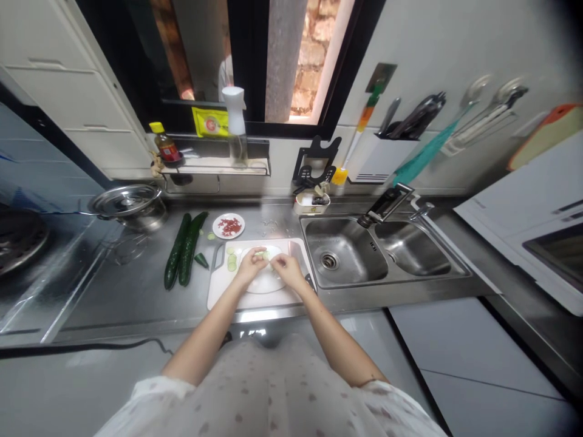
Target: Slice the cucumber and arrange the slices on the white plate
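Observation:
Over a white plate (264,284) on the white cutting board (221,297), my two hands come close together. My left hand (250,267) is closed round pale green cucumber slices (263,255). The fingers of my right hand (288,268) are pinched together beside those slices; what they hold is too small to make out. More cucumber slices (232,262) lie on the board left of the plate. A knife (310,281) with a dark handle rests at the board's right edge, partly hidden by my right forearm.
Left of the board lie two whole cucumbers (184,252) and a cut cucumber end (201,260). Behind it stands a small plate of red pieces (228,226). A double sink (350,249) is on the right, a lidded steel pot (132,206) at the back left.

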### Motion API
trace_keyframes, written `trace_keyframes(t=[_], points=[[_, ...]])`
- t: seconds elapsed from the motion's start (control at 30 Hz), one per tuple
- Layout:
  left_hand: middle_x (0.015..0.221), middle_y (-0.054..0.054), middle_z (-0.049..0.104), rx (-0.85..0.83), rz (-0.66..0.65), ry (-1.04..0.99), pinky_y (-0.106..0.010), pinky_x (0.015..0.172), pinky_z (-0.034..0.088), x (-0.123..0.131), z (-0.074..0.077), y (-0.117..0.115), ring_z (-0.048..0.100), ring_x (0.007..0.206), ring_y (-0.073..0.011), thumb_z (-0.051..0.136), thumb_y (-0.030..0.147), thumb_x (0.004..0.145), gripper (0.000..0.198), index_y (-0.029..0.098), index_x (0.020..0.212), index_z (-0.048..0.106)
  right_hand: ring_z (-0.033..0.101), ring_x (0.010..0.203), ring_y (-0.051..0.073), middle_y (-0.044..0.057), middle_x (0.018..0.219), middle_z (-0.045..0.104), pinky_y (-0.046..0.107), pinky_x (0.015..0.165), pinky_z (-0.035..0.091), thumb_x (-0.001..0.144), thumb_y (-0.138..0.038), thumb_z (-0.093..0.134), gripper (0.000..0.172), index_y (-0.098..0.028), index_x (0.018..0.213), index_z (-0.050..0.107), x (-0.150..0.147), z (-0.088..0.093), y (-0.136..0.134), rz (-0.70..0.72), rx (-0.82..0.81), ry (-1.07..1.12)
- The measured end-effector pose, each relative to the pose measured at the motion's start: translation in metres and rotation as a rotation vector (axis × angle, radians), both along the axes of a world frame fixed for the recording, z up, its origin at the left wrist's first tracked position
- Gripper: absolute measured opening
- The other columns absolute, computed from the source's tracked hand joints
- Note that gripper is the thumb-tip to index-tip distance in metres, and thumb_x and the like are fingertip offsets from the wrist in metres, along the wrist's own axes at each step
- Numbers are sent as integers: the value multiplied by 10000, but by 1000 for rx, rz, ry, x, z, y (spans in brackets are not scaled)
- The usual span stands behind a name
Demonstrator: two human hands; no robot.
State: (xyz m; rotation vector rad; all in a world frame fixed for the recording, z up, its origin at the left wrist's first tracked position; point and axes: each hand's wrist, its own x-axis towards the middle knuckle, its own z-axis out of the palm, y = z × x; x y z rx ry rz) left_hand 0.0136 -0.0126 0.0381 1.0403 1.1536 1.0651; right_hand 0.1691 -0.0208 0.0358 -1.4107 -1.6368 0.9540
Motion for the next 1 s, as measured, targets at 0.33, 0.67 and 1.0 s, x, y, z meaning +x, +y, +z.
trace_keyframes(t=[0.33,0.67,1.0], points=[[648,43,551,39,1,156,-212,634,412,19,-56,6,524,616,-100,597,131,606,348,159,952,619,598,634,140,23,651,667,220,614,433,764,-185,511,169,-145,701,663,12,-38,-1,-54,-136,-156],[744,6,639,73,-138,740,-235,663,401,22,-66,14,582,699,-146,632,135,702,294,214,986,629,610,762,166,87,827,703,228,673,390,853,-213,510,194,-148,844,692,6,-44,-5,-45,-157,-679],[945,-54,657,163,-235,949,-278,789,417,27,-66,17,594,905,-198,616,201,768,297,206,1065,622,551,925,198,113,978,638,272,774,367,926,-225,431,246,-160,992,659,2,-48,-9,30,-121,-895]])
